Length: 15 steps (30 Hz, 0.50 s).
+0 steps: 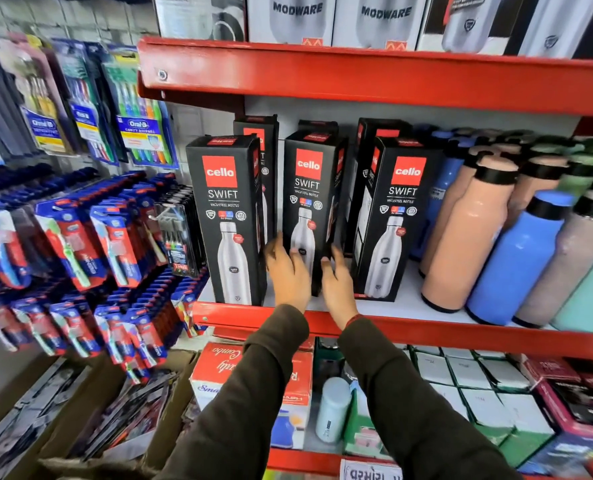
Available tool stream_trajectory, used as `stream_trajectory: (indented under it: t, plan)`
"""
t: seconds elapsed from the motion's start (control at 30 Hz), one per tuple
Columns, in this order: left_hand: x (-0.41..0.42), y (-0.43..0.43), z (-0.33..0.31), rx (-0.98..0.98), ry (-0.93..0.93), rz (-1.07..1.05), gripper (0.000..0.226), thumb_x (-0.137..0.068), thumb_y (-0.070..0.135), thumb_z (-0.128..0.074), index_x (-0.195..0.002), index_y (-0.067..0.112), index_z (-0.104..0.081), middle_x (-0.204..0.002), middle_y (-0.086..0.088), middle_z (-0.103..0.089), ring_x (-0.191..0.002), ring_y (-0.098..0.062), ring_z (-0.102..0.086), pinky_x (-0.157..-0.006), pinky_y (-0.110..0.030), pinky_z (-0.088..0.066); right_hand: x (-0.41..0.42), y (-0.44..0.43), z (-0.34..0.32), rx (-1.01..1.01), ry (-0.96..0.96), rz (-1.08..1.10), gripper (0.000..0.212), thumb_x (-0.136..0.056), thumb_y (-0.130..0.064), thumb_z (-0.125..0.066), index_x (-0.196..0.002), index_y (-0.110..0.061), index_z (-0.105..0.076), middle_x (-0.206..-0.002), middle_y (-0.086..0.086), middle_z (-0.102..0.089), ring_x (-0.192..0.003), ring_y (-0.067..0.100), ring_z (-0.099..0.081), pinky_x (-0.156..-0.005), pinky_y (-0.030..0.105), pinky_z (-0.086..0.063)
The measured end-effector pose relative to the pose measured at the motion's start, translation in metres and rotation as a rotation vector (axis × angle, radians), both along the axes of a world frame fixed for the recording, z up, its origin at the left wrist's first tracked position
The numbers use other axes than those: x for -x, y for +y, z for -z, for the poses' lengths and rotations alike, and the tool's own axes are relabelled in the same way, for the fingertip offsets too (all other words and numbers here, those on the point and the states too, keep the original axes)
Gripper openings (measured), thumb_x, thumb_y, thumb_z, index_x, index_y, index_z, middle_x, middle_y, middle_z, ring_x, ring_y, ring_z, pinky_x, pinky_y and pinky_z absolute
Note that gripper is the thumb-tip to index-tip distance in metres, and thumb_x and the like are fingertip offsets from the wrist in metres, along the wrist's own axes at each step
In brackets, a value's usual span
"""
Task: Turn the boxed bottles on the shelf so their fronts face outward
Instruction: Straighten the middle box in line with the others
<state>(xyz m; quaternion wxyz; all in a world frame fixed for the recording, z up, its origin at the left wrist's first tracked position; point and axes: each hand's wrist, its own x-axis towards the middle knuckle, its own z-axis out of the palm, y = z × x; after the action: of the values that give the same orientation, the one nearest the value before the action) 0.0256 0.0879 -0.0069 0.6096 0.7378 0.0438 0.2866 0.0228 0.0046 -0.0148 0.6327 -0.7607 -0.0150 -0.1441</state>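
Note:
Three black boxed bottles stand at the front of the red shelf with their printed fronts facing outward: the left box, the middle box and the right box. More black boxes stand behind them, partly hidden. My left hand lies against the lower left side of the middle box, and my right hand against its lower right edge. Both hands have fingers spread and touch the box from either side.
Loose peach, blue, grey and mint bottles fill the shelf to the right. Toothbrush packs hang on the wall at left. A red upper shelf carries white bottle boxes. Below are cartons and small boxes.

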Motion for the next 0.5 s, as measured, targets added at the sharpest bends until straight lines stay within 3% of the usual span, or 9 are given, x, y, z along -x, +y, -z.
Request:
stream_trajectory:
  t: [0.17, 0.33, 0.5]
  plan:
    - [0.004, -0.002, 0.001, 0.036, -0.038, 0.007, 0.042, -0.1, 0.001, -0.036, -0.142, 0.002, -0.04, -0.147, -0.022, -0.039, -0.14, -0.031, -0.035, -0.107, -0.015, -0.02, 0.008, 0.0, -0.007, -0.032, -0.002, -0.014, 0.046, -0.102, -0.012, -0.037, -0.148, -0.012, -0.032, -0.153, 0.006, -0.038, -0.141, 0.015, -0.032, -0.104, 0.014, -0.02]
    - [0.013, -0.006, -0.001, 0.117, -0.042, 0.048, 0.043, -0.101, 0.001, -0.035, -0.144, 0.006, -0.036, -0.15, -0.013, -0.043, -0.141, -0.023, -0.039, -0.107, -0.013, -0.026, 0.015, 0.001, -0.011, 0.058, -0.016, -0.024, 0.043, -0.103, -0.016, -0.036, -0.146, -0.016, -0.036, -0.145, 0.006, -0.049, -0.116, 0.006, -0.042, -0.098, 0.017, -0.027]
    - [0.02, -0.002, 0.004, 0.133, -0.017, 0.031, 0.044, -0.102, 0.005, -0.036, -0.146, 0.01, -0.035, -0.151, -0.01, -0.044, -0.141, -0.023, -0.04, -0.107, -0.017, -0.027, 0.016, 0.003, -0.011, 0.114, 0.005, -0.01, 0.043, -0.104, -0.02, -0.035, -0.146, -0.012, -0.036, -0.149, 0.008, -0.045, -0.138, 0.022, -0.041, -0.102, 0.017, -0.024]
